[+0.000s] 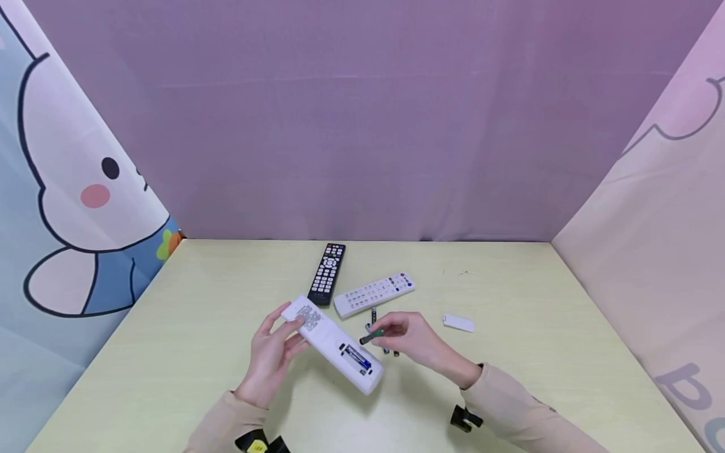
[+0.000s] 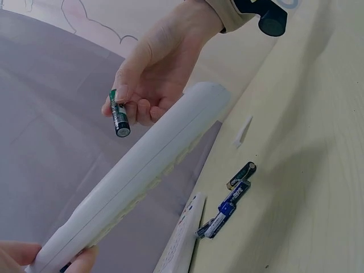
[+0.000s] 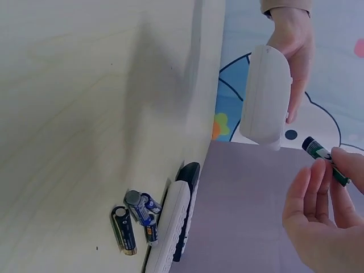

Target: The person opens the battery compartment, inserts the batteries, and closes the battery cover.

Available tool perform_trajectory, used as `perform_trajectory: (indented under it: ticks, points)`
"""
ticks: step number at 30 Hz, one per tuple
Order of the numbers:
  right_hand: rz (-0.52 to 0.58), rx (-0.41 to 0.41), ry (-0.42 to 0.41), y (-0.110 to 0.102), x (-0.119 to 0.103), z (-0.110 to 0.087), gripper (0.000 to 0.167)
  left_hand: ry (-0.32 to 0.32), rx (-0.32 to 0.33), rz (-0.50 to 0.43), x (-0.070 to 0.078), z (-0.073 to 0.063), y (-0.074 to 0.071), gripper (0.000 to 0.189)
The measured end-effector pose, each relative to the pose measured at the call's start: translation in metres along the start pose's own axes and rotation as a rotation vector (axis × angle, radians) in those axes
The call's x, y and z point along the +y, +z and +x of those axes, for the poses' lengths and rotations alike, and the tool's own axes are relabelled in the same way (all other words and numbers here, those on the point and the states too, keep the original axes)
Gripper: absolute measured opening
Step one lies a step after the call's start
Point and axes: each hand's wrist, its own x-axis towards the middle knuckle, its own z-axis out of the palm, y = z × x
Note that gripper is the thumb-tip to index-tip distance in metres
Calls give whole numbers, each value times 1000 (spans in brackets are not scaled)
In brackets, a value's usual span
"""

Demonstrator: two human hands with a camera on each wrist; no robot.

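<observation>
My left hand [image 1: 267, 363] grips a white remote control [image 1: 324, 332] by one end, its back turned up and raised over the table. Its battery compartment [image 1: 357, 358] lies uncovered, and a blue battery shows inside. Thumb and fingers of my right hand [image 1: 412, 338] pinch a green and black battery [image 2: 119, 116], close beside the compartment end of the remote. On the table below, partly hidden by the right hand in the head view, lie several loose batteries [image 3: 138, 207], blue ones and a dark one with a gold-coloured end.
Behind the hands, a second white remote control [image 1: 375, 294] lies buttons up, next to a black remote control [image 1: 326, 275]. Off to the right on the table [image 1: 538, 352] is a small white battery cover [image 1: 459, 323]. A purple cloth wall [image 1: 362, 145] stands along the back edge.
</observation>
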Motion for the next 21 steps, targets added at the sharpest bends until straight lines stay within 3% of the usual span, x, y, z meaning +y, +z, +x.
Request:
perform_trajectory:
  ticks: [21]
  points:
    - [85,-35,-6,4,-12,0,28,-3,-1,-5,-2,1,2,51]
